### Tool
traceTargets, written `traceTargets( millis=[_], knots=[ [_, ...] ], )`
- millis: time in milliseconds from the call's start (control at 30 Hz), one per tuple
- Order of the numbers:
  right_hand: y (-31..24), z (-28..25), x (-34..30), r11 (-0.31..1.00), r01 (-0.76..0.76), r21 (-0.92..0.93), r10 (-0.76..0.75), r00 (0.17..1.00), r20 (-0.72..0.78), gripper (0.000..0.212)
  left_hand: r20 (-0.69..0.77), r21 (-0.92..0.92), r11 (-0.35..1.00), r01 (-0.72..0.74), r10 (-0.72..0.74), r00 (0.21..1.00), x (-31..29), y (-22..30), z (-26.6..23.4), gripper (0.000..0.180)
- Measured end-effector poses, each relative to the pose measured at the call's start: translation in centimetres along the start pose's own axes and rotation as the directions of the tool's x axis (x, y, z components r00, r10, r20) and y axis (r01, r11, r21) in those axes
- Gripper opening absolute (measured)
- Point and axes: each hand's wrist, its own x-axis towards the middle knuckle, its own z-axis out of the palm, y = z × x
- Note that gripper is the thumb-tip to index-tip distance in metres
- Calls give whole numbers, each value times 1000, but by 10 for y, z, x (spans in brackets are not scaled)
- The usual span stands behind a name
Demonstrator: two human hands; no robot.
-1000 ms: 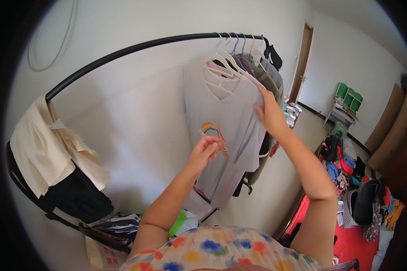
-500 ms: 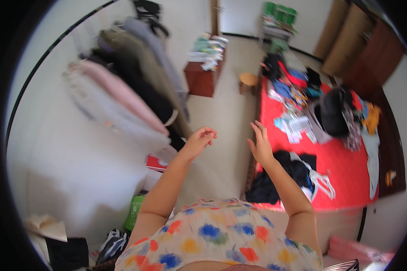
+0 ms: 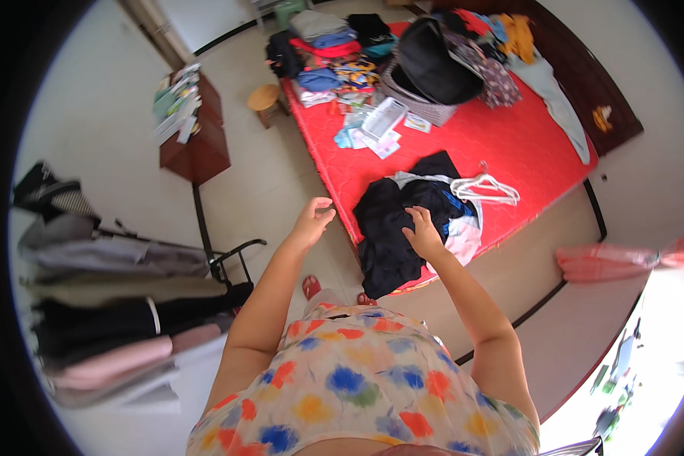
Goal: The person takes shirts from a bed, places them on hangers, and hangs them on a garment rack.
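Note:
My left hand [image 3: 314, 221] hangs in the air by the bed's left edge, its fingers loosely curved and apart, holding nothing. My right hand [image 3: 422, 230] is held out above a heap of black clothes [image 3: 391, 220] on the red bed [image 3: 524, 171]; its fingers are spread and hold nothing. Whether it touches the cloth is hard to tell, though it appears to hover. White hangers [image 3: 486, 188] lie at the heap's right side. Below them a pale pink and white garment [image 3: 463, 237] shows.
Folded clothes [image 3: 327, 49] are stacked at the bed's far left. A grey basket [image 3: 425, 106] holds a black bag-like thing [image 3: 437, 61]. A round wooden stool [image 3: 264, 99] and a dark red cabinet [image 3: 197, 144] stand left of the bed. Clothes hang on a rack [image 3: 235, 254] at left.
My view has swung right toward the bed, so the clothes heap now lies in front of me and the rack is at lower left. Both hands remain raised and unfilled.

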Motion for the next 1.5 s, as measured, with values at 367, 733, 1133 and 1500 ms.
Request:
traceTargets(
  millis=[367, 733, 1133, 1500],
  knots=[
    [77, 48, -8, 861, -506, 53, 508, 846, -160, 55, 430, 215, 976, -30, -67, 900, 162, -20, 33, 31],
    [110, 102, 13, 569, -792, 224, 815, 580, -20, 54, 539, 333, 943, -7, -184, 822, 251, -55, 40, 27],
    [222, 139, 73, 489, -872, -25, 872, 489, 10, 43, 638, 359, 932, -47, -208, 741, 274, -68, 87, 27],
    [150, -41, 161, 86, -70, 994, 449, 893, 24, 11, 663, 141, 947, -290, 127, 737, 299, -5, 198, 81]
  ],
)
